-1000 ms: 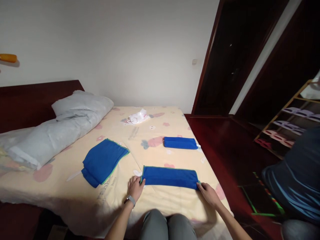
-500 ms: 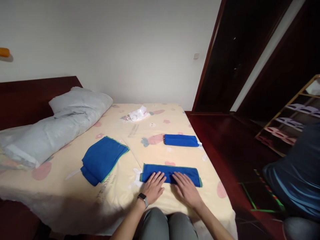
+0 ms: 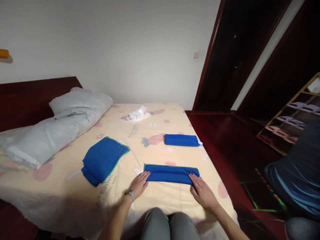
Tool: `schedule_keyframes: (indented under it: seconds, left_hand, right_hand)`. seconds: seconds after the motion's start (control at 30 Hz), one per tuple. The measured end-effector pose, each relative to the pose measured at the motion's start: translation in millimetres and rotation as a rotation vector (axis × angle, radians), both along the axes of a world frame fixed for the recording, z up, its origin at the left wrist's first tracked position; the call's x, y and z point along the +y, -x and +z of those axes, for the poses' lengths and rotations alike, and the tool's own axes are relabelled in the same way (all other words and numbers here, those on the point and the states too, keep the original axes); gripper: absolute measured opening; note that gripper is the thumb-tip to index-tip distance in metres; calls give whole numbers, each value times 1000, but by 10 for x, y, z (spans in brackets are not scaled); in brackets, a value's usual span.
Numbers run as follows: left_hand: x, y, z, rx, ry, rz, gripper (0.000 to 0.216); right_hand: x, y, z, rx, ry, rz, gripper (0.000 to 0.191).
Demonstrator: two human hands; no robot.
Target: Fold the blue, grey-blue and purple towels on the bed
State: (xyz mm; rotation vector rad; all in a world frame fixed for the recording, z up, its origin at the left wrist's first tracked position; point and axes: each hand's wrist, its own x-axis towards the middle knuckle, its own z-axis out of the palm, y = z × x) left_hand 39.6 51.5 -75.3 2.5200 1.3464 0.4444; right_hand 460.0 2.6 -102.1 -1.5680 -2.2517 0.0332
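Observation:
A folded blue cloth [image 3: 170, 174] lies as a long strip near the front edge of the bed [image 3: 155, 203]. My left hand [image 3: 139, 184] rests flat on its left end, fingers spread. At the strip's right end my right hand [image 3: 202, 191] lies flat too, fingertips on the cloth. Neither hand grips anything. A smaller folded blue cloth [image 3: 181, 140] sits farther back on the right. Another blue cloth with a green edge [image 3: 103, 159] lies loosely folded to the left.
A grey pillow and duvet [image 3: 57, 125] lie along the bed's left side by a dark headboard. A white plastic bag [image 3: 138, 114] sits at the far end. Right of the bed are dark floor, a shoe rack [image 3: 295, 120] and another person's blue-clad body [image 3: 297, 173].
My hands went from the cloth's two ends to its middle, then slid outward again to both ends, flattening the strip. The view shifted slightly.

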Motion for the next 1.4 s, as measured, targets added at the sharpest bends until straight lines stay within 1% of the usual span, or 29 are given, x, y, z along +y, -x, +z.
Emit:
schedule_keyframes:
  seconds: [0.1,0.17,0.27,0.33,0.4,0.47,0.57,0.7,0.83,0.9,0.97,1.07,1.17,1.23,1.3,1.4]
  left_hand:
    - [93,43,23,-144,94,94,47]
    - [158,30,55,-209,132,155,41]
    - [276,-9,101,-230,138,236,31]
    - [380,-39,112,-231,136,292,28]
    - [502,-75,101,-224,123,342,25]
    - [621,-120,74,-213,105,396,23]
    - [751,-204,32,-192,89,501,24]
    - [796,-313,43,-168,107,628,24]
    - [762,-340,156,-177,227,737,21]
    - [749,-325,229,-206,310,760,28]
    - [748,-313,296,-261,404,764,36]
    - [761,-329,370,-421,537,764,39]
    - [762,-372,416,-643,601,750,36]
    - [756,-401,446,-779,593,741,41]
    - [772,-437,482,-889,549,742,49]
    - [924,-554,538,-1001,449,734,57]
  right_hand:
    - [60,-95,102,88,81,-20,53]
    - [135,-122,166,225,166,-79,52]
    - [292,-162,225,447,289,-157,48]
    - [412,-197,234,507,329,-180,43]
    - [532,-232,224,508,346,-214,40]
    - [642,-258,203,503,363,-282,39]
    - [781,-262,167,487,393,-411,44]
    - [882,-205,156,424,449,-579,54]
    - [889,-155,235,372,534,-719,64]
    - [883,-160,299,384,575,-770,64]
    - [884,-179,363,428,594,-801,58]
    - [890,-195,421,576,579,-799,46]
    - [875,-163,414,802,513,-797,39]
    - [852,-135,389,968,441,-790,41]
    - [844,-142,373,1116,362,-774,49]
    - [949,-280,401,1258,246,-766,60]
